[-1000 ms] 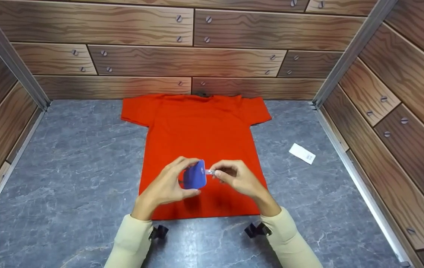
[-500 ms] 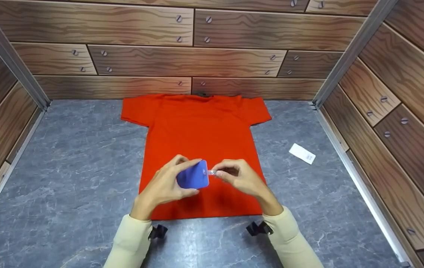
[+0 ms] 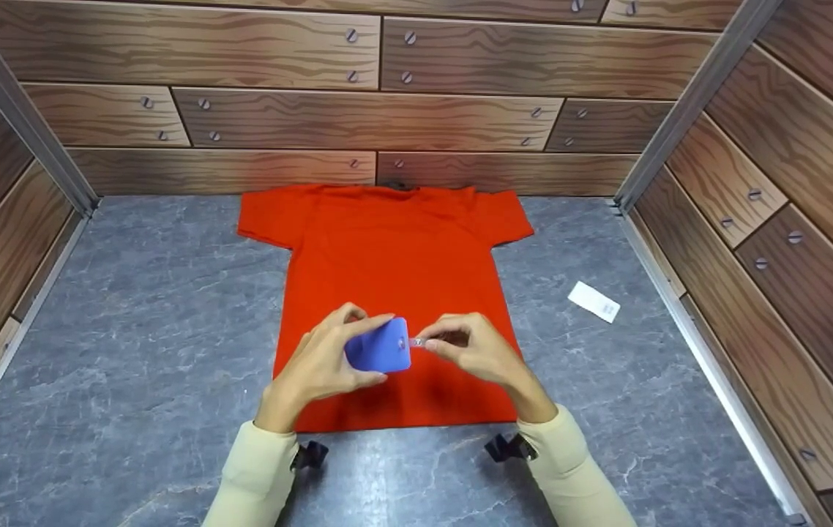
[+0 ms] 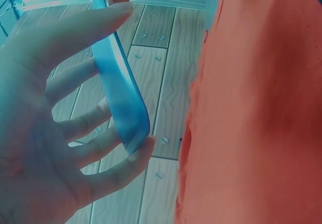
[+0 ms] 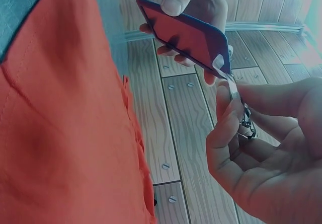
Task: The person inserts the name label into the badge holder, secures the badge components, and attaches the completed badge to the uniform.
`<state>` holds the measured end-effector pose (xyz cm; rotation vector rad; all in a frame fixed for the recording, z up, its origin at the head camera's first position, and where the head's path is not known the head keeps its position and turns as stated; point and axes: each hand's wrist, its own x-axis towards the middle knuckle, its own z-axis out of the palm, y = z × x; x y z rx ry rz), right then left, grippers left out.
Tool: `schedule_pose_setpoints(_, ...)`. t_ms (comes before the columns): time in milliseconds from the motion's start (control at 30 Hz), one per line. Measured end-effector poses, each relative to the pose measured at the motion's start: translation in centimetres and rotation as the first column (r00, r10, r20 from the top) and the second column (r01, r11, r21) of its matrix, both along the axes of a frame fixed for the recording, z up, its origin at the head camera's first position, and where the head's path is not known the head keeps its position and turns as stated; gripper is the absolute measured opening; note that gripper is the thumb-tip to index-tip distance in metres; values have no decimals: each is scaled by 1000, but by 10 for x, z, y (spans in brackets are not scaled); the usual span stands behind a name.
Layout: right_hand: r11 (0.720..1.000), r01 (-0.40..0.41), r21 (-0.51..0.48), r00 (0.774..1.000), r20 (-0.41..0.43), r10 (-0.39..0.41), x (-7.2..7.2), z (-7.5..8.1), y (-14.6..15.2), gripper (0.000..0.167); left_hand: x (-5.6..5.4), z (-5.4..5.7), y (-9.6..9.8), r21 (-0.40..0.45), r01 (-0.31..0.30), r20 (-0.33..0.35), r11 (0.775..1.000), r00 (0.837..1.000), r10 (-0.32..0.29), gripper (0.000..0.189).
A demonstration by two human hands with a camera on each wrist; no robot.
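A blue badge holder [image 3: 380, 348] with rounded corners is held above the red T-shirt [image 3: 394, 256], which lies spread flat. My left hand [image 3: 321, 360] grips the holder by its edges, thumb on one side and fingers on the other. From a slot at its right end runs a short clear strap [image 5: 233, 89] with a metal clip [image 5: 247, 124]. The thumb and forefinger of my right hand [image 3: 479, 353] pinch that strap by the clip. In the right wrist view the holder's face looks dark and glossy, with the left thumb [image 5: 172, 6] on its edge.
A small white card [image 3: 594, 302] with a printed patch lies on the grey marbled surface [image 3: 167, 307] right of the shirt. Wood-patterned panels [image 3: 277, 117] wall in the back and sides, with metal strips [image 3: 716, 388] along the side edges.
The badge holder has turned so more of its blue face shows to the head camera. Both hands keep their hold and have shifted only slightly.
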<state>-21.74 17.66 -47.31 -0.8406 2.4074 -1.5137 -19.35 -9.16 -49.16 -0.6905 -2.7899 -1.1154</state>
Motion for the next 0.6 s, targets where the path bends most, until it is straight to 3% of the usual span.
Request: schedule_pose_setpoints(600, 998, 54, 37, 998, 31, -55, -3, 1, 4, 10, 1, -1, 0, -5, -8, 12, 1000, 1000, 8, 76)
